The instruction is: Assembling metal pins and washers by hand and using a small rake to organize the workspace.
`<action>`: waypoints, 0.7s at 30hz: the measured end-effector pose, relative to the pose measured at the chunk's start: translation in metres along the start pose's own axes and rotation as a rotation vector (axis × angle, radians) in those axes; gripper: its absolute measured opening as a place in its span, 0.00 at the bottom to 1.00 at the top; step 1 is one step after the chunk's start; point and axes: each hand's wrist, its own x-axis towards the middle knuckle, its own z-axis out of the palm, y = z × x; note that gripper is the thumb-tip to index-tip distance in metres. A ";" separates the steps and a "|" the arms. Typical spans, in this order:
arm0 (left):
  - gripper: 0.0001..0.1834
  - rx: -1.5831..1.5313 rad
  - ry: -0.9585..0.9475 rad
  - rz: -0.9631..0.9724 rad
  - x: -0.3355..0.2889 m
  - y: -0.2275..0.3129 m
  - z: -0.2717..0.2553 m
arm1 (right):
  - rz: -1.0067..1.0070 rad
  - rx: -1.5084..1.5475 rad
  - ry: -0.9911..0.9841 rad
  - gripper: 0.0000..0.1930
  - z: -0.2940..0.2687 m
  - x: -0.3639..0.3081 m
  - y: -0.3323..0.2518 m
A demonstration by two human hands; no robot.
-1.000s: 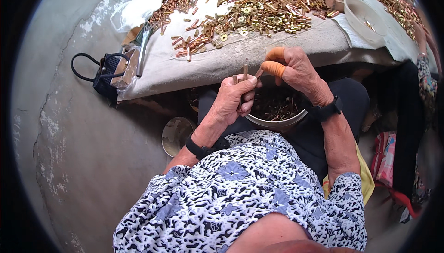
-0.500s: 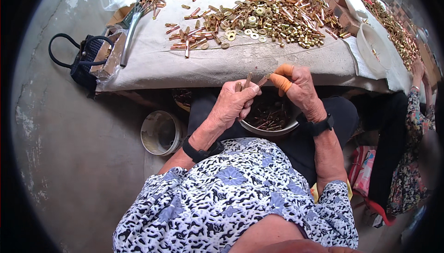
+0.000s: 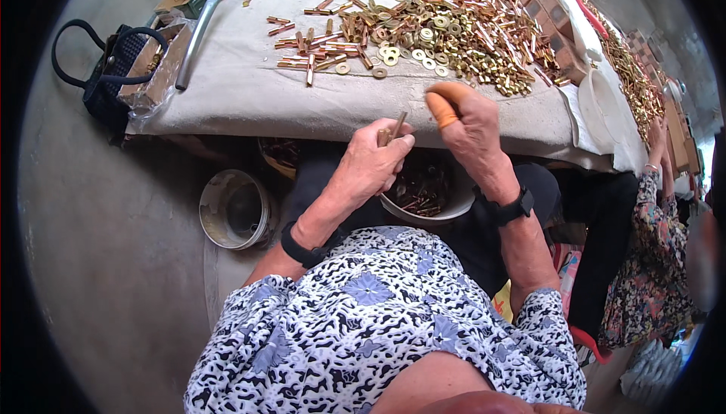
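Note:
My left hand (image 3: 369, 160) is closed round a few slim brass-coloured anchor bolts (image 3: 398, 124), their ends standing up above the thumb and fingers. My right hand (image 3: 470, 128) is raised at the table's front edge, orange finger covers (image 3: 445, 104) on its fingertips. Those fingertips are pinched together; whatever is between them is too small and blurred to name. Under my hands, between my legs, a pale bucket (image 3: 436, 218) contains several bolts (image 3: 420, 195). Beyond my right hand lie a heap of brass-coloured nuts (image 3: 495, 74) and scattered flat washers (image 3: 391, 55).
A cloth-covered table (image 3: 249, 108) carries loose copper-coloured bolts (image 3: 321, 58). At the left are a metal tube (image 3: 198, 42), a cardboard box (image 3: 155, 66) and a dark handbag (image 3: 110, 100). A white bucket (image 3: 236, 210) stands on the floor. Another person's arm (image 3: 656, 149) reaches in at the right.
My right hand has moved up and away from my left hand, toward the table edge. One bolt that lay between the two hands no longer shows there. The left hand keeps its grip.

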 end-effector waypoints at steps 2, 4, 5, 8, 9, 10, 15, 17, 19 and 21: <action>0.14 -0.006 0.047 -0.015 -0.003 0.008 -0.006 | -0.122 -0.011 -0.056 0.06 0.017 0.016 0.002; 0.12 0.068 0.160 -0.003 -0.005 0.015 -0.014 | -0.155 -0.139 -0.150 0.08 0.033 0.030 0.003; 0.12 0.119 0.177 0.024 -0.006 0.016 -0.020 | -0.155 -0.223 -0.215 0.08 0.040 0.036 0.007; 0.13 0.109 0.224 0.008 -0.005 0.020 -0.028 | -0.218 -0.390 -0.284 0.05 0.058 0.042 0.019; 0.14 0.074 0.218 0.025 -0.005 0.020 -0.032 | -0.212 -0.379 -0.245 0.02 0.061 0.043 0.020; 0.14 0.076 0.222 0.019 -0.003 0.022 -0.033 | -0.209 -0.372 -0.249 0.02 0.063 0.043 0.022; 0.14 0.022 0.203 0.023 0.005 0.022 -0.034 | -0.208 -0.203 -0.083 0.01 0.058 0.037 0.023; 0.14 0.011 0.192 0.010 0.007 0.025 -0.031 | -0.200 -0.117 -0.035 0.01 0.053 0.034 0.020; 0.14 0.000 0.185 -0.001 0.010 0.028 -0.026 | -0.171 -0.007 -0.033 0.02 0.047 0.029 0.017; 0.13 0.021 0.144 -0.007 0.014 0.029 -0.021 | -0.160 0.008 -0.021 0.02 0.043 0.023 0.011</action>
